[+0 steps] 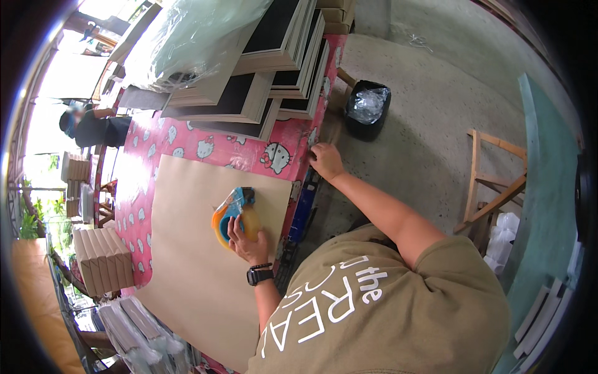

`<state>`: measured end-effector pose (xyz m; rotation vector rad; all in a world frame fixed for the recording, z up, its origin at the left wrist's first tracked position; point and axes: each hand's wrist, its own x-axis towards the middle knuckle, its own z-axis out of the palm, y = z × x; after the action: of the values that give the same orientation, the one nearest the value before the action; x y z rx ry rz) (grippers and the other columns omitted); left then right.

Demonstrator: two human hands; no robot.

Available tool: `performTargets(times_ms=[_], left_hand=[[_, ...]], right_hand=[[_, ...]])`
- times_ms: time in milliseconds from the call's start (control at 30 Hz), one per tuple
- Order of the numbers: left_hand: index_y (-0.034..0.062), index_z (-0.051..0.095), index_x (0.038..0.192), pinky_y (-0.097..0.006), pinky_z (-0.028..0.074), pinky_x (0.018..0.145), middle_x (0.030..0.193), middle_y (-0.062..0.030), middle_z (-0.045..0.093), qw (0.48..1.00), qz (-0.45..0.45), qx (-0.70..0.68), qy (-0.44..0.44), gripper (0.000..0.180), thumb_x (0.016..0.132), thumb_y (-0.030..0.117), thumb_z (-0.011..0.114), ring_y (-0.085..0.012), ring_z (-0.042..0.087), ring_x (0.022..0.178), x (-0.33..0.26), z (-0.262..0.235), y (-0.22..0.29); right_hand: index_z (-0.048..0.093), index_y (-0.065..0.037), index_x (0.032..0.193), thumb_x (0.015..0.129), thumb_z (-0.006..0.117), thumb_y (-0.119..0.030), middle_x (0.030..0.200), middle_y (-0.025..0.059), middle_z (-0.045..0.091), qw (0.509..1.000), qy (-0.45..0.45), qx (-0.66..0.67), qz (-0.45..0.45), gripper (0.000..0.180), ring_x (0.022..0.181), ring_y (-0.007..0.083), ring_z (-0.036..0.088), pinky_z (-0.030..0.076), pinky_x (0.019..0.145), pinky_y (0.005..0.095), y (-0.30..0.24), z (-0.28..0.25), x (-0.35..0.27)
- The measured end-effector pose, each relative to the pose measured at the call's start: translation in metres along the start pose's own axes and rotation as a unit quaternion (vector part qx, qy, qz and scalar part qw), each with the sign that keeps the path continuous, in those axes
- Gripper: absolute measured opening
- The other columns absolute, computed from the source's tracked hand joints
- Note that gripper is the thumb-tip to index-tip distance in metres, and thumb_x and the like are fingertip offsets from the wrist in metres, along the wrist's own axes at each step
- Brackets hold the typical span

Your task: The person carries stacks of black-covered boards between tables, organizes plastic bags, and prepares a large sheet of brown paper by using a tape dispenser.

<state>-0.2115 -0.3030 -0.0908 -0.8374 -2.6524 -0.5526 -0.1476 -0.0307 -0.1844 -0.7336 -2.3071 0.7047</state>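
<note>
My left hand (250, 244), with a dark watch on the wrist, grips a tape dispenser (235, 201). The dispenser has a blue head and hub and carries a yellow-orange tape roll. It sits over a large sheet of brown paper (187, 249) spread on the table. My right hand (326, 161) is at the table's edge, its fingers curled in; whatever may be between them is hidden. Close below that hand, a blue object (303, 212) lies along the table's side.
Stacks of boards with black and pale faces (249, 93) stand on the pink patterned table cover (177, 134), under clear plastic (187, 43). A black bin (367, 111) stands on the floor beside the table. Wrapped brown stacks (103, 262) lie beyond. Another person (93, 128) stands at far left.
</note>
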Motion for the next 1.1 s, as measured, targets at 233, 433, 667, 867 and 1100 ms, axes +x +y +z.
performTargets(times_ms=[233,433,667,867,1100], left_hand=[[0.0156,0.043,0.118,-0.038,0.030,0.091,0.125,-0.0066,0.042,1.000,0.006,-0.013,-0.003,0.063,0.056,0.015,0.058,-0.0241,0.041,0.114,0.002,-0.001,-0.001],[0.0150,0.043,0.118,-0.038,0.030,0.091,0.125,-0.0070,0.041,1.000,0.007,-0.004,0.003,0.064,0.056,0.017,0.058,-0.0245,0.042,0.114,0.000,0.001,0.001],[0.0152,0.042,0.121,-0.039,0.029,0.092,0.126,-0.0071,0.040,1.000,0.016,-0.003,-0.009,0.066,0.056,0.016,0.059,-0.0249,0.041,0.114,-0.001,-0.004,-0.003],[0.0147,0.041,0.121,-0.039,0.029,0.092,0.126,-0.0076,0.040,1.000,0.025,-0.007,-0.018,0.067,0.057,0.016,0.060,-0.0252,0.041,0.114,0.000,-0.003,-0.003],[0.0146,0.041,0.121,-0.040,0.028,0.094,0.126,-0.0079,0.040,1.000,0.009,-0.004,-0.026,0.066,0.057,0.017,0.059,-0.0258,0.037,0.117,-0.003,-0.002,-0.004]], right_hand=[[0.059,-0.001,0.075,0.067,0.059,-0.019,0.071,0.0177,0.060,0.954,0.105,0.055,0.277,0.020,0.070,0.0350,0.058,0.045,0.063,0.0429,0.055,-0.014,0.019],[0.061,-0.003,0.086,0.067,0.060,-0.017,0.092,0.0175,0.058,0.983,-0.019,0.043,0.180,0.024,0.089,0.0329,0.055,0.044,0.075,0.0395,0.043,-0.012,0.002],[0.060,-0.003,0.096,0.064,0.062,-0.015,0.096,0.0182,0.057,0.986,-0.015,0.096,0.133,0.034,0.090,0.0330,0.055,0.045,0.076,0.0363,0.005,-0.001,-0.008],[0.062,0.002,0.089,0.068,0.065,-0.014,0.072,0.0103,0.059,0.865,-0.004,0.421,0.272,0.027,0.066,0.0236,0.059,0.047,0.061,0.0344,0.026,0.026,-0.012],[0.059,-0.008,0.077,0.076,0.061,-0.018,0.068,0.0035,0.059,0.567,-0.124,0.613,0.536,0.010,0.055,0.0130,0.054,0.042,0.050,0.0258,0.030,0.024,0.001]])
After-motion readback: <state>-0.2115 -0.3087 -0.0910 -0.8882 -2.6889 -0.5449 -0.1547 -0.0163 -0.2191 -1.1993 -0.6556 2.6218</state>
